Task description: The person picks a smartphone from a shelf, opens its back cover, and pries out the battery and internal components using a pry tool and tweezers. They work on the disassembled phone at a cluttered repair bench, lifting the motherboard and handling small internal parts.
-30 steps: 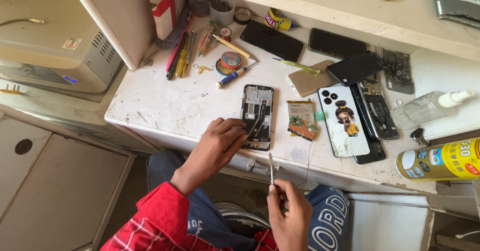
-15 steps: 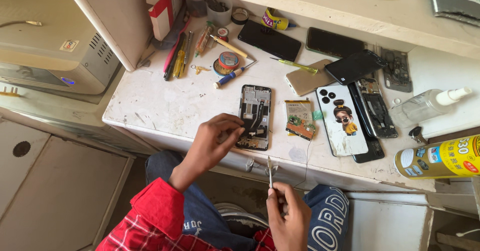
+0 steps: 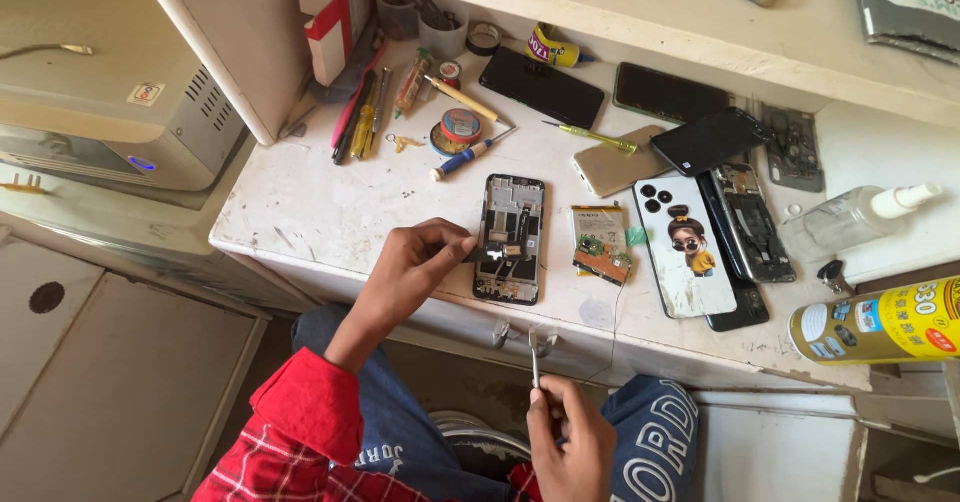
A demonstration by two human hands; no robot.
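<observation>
An opened phone frame [image 3: 511, 237] lies face up near the front edge of the white workbench [image 3: 330, 212], its inner parts showing. My left hand [image 3: 415, 262] pinches the frame's left side with thumb and fingers. Below the bench edge, over my lap, my right hand [image 3: 572, 440] is closed around thin metal tweezers [image 3: 535, 360] that point up. To the right of the frame sit a small circuit board with a battery [image 3: 600, 243] and a white phone back cover with a cartoon figure [image 3: 682, 245].
Several phones and dark screens [image 3: 668, 92] lie at the back right. Screwdrivers [image 3: 470, 154], a tape roll [image 3: 460, 125] and pens [image 3: 352, 117] crowd the back left. A clear spray bottle [image 3: 850, 220] and yellow can [image 3: 880, 322] stand right. A grey machine [image 3: 110, 102] sits left.
My left hand has slid slightly along the frame's left edge and now pinches it higher up. My right hand with the tweezers stays below the bench edge.
</observation>
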